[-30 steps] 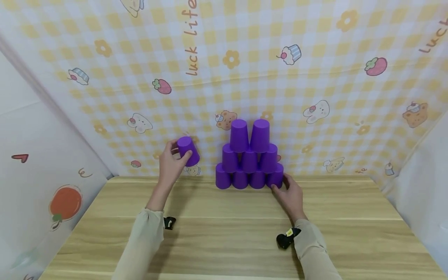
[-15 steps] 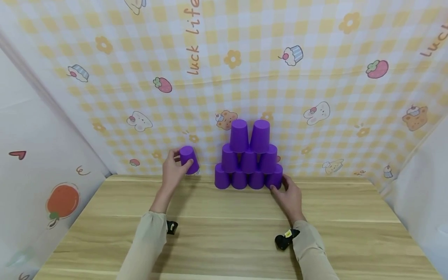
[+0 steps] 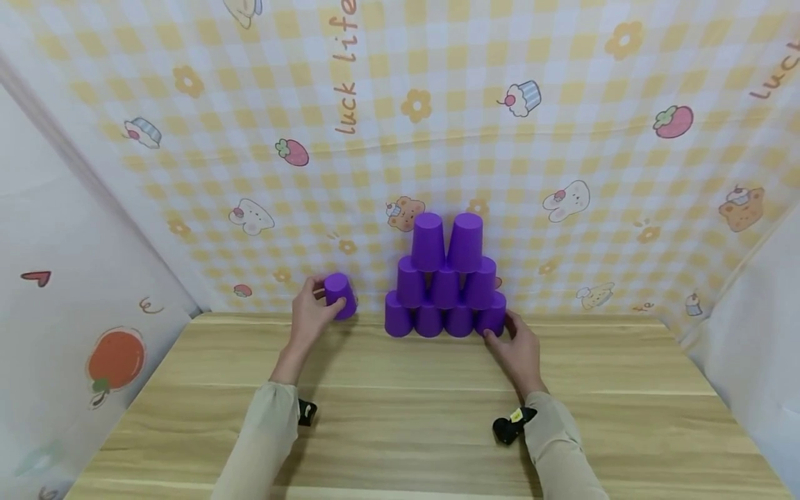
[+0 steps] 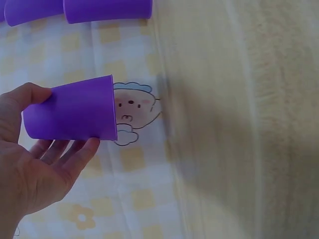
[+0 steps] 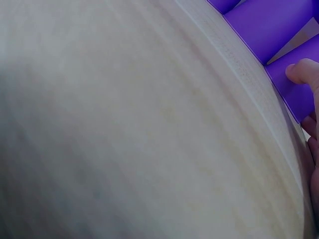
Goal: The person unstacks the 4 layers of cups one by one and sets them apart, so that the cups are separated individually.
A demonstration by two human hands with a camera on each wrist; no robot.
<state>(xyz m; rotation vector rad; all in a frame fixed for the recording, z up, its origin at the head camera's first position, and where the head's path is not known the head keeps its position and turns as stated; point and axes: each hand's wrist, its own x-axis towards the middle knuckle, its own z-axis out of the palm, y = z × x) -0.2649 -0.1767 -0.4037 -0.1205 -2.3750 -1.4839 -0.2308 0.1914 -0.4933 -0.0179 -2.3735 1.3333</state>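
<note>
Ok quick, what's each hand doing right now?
Left hand: holding one purple cup upside down, off the table.
Right hand: fingers touching the bottom right cup of the pyramid; grip cannot be told.

A wooden table stands before a yellow checked backdrop printed with cartoon sweets.

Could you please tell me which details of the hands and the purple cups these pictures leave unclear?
- Loose cup: head view cannot show whether its rim touches the table; the left hand covers it.
- Right hand: right wrist view cuts it off at the frame edge; only fingertips show.
- Pyramid: left wrist view shows only two cups at the top edge.
</note>
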